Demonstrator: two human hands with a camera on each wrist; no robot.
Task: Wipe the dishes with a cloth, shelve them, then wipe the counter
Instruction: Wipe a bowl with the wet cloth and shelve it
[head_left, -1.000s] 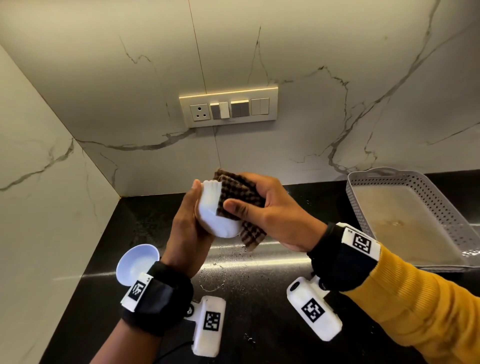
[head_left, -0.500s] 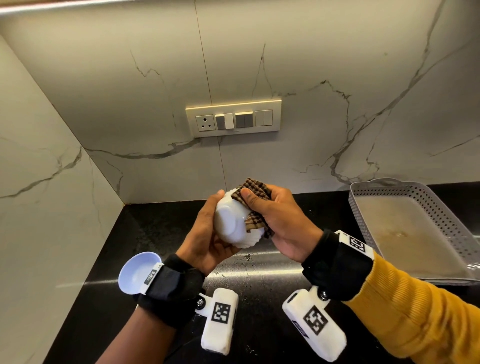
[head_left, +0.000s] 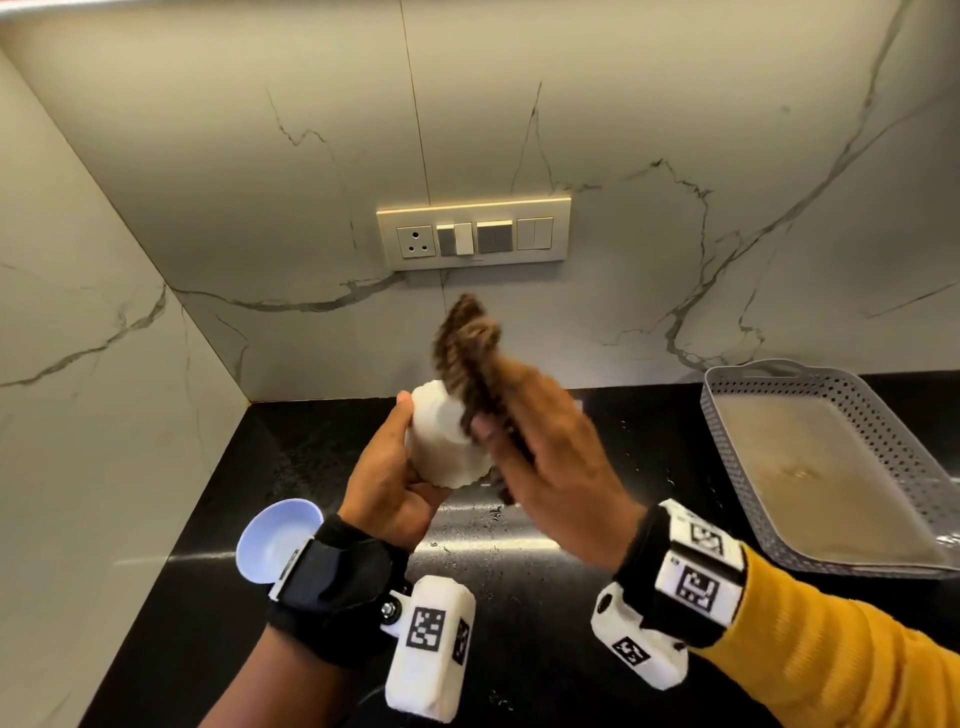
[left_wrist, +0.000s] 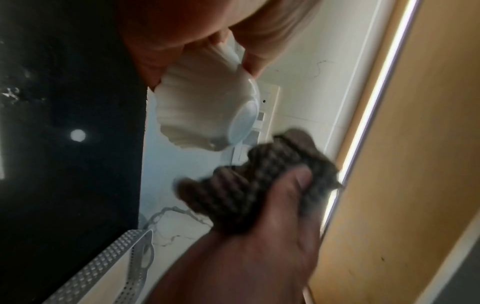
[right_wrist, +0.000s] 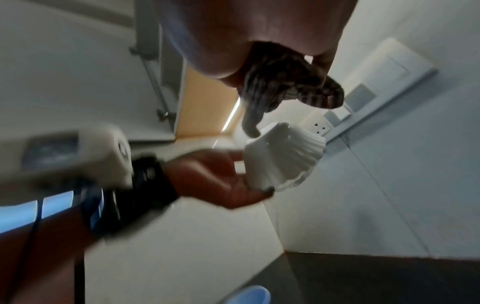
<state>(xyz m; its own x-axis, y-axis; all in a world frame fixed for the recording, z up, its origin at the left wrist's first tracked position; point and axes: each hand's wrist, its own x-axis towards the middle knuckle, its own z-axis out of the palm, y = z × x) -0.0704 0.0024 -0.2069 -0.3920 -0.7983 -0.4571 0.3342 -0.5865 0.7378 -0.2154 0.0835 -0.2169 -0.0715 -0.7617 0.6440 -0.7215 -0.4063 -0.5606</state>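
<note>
While the polished black stone counter (head_left: 597, 597) spreads below, a grey perforated plastic tray (head_left: 893, 441) sits on it at the right, well apart from both hands. Above the counter, the left hand (head_left: 387, 483) curls its fingers and thumb round a white ribbed ceramic bowl (head_left: 441, 441), held tilted with its base turned away from the palm. Just beside it, the right hand (head_left: 561, 467) grips a bunched brown checked cloth (head_left: 467, 343) against the bowl's upper side.

Right hand (right_wrist: 259, 30) clutches checked cloth (right_wrist: 283, 82) above ribbed white bowl (right_wrist: 283, 156), left hand (right_wrist: 221, 176) holding it.
</note>
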